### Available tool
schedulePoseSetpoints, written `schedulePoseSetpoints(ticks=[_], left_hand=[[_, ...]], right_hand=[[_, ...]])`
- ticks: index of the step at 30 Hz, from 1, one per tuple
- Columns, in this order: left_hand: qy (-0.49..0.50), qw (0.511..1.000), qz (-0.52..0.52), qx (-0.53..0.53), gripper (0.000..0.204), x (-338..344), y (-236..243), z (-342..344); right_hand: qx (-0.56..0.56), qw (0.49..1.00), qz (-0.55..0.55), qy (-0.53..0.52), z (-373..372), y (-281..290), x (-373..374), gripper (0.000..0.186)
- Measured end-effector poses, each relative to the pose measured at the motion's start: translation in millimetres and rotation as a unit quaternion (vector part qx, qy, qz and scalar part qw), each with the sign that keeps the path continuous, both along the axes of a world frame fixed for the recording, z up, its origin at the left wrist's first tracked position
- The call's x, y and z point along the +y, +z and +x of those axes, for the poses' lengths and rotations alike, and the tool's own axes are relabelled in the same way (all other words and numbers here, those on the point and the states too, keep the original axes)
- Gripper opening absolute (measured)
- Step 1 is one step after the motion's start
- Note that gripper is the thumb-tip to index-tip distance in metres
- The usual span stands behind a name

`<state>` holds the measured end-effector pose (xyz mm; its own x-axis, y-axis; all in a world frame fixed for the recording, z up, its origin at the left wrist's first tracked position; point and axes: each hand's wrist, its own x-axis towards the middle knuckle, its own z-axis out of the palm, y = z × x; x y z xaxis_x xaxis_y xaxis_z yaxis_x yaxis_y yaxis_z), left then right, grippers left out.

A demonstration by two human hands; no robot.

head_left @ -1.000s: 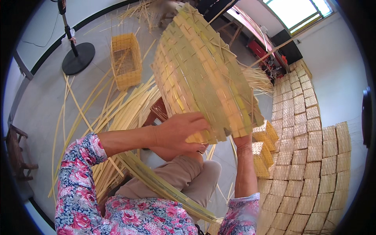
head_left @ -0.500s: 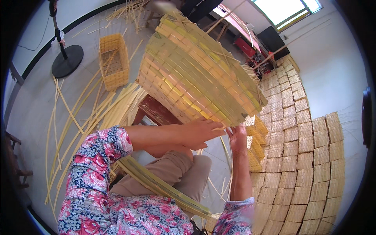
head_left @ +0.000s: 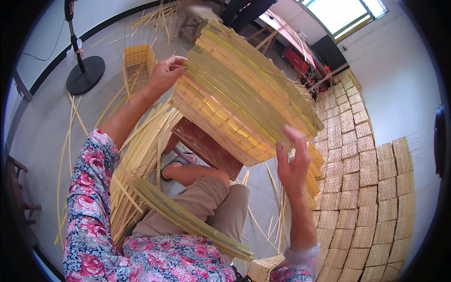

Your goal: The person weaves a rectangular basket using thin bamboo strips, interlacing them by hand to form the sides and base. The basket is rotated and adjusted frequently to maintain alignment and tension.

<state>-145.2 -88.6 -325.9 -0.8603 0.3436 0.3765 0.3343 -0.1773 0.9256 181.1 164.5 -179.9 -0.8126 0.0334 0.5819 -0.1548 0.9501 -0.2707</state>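
A large woven bamboo basket (head_left: 235,89) of green and yellow strips rests tilted on a worn red wooden stool (head_left: 206,148) in front of me. At its left edge my left hand (head_left: 165,75) is closed, fingertips pinching the weave there; whether a single strip end is between them is too small to tell. My right hand (head_left: 295,162) is raised beside the basket's right end, thumb and fingers apart, with nothing visible in it. Across my lap lies a bundle of long green bamboo strips (head_left: 188,218).
Loose strips (head_left: 141,164) spread over the floor to my left. A small yellow woven basket (head_left: 136,68) stands beyond, near a black round stand base (head_left: 85,75). Rows of stacked woven pieces (head_left: 366,188) line the right side. A person's dark-clothed legs (head_left: 244,11) show at the back.
My left hand has moved from the basket's near lower edge to its upper left edge. The right hand has risen a little, its fingers spreading. The basket has shifted only slightly.
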Motion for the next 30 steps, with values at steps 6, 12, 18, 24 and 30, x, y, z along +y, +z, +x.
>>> schedulePoseSetpoints(ticks=[6, 12, 18, 24, 30], left_hand=[[0.005, 0.999, -0.009, 0.035, 0.012, 2, 7, 51], [-0.038, 0.999, -0.027, -0.006, 0.014, -16, 14, 84], [-0.034, 0.998, -0.035, -0.029, 0.022, -15, 18, 86], [-0.03, 0.999, -0.014, -0.032, 0.032, -19, 15, 90], [0.027, 0.822, -0.28, 0.495, 0.057, -17, 50, 87]], right_hand=[[0.085, 0.981, 0.172, 0.025, -84, 40, 2, 0.049], [0.081, 0.961, 0.261, -0.048, -124, 14, 27, 0.05], [-0.033, 0.983, 0.171, -0.065, -180, -33, 65, 0.055], [-0.241, 0.969, 0.014, -0.051, -201, -67, 70, 0.054], [-0.233, 0.971, 0.019, -0.046, -192, -67, 71, 0.049]])
